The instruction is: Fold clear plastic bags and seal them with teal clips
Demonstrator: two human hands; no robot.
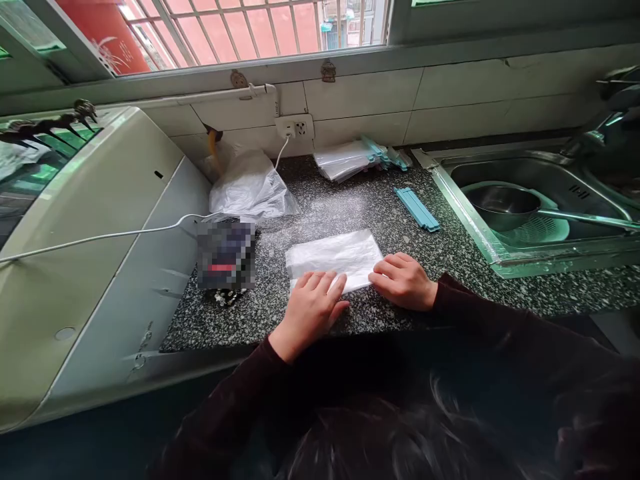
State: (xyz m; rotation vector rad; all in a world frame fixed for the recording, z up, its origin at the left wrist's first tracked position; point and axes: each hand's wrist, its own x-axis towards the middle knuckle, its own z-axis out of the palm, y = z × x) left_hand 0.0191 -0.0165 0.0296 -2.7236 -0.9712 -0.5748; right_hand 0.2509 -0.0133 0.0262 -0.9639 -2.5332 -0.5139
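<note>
A folded clear plastic bag [335, 253] lies flat on the speckled stone counter [270, 313] in front of me. My left hand [315, 303] rests on its near left part, palm down with the fingers stretched out. At the near right corner, my right hand [403, 281] has its fingers curled and closed on the bag's edge. Several light blue plastic strips [417, 209], which look like bag sealing clips, lie side by side beyond my right hand. Farther back is a stack of flat clear bags [345, 160] with more light blue strips [383, 153] at its right end.
A crumpled bag of plastic [250, 183] sits at the back left, near a wall socket [295, 127] with a white cable. A blurred-out phone-like item [226, 253] lies left of my hands. A cream appliance [100, 253] borders the left; a sink [590, 247] with a pan [505, 207] the right.
</note>
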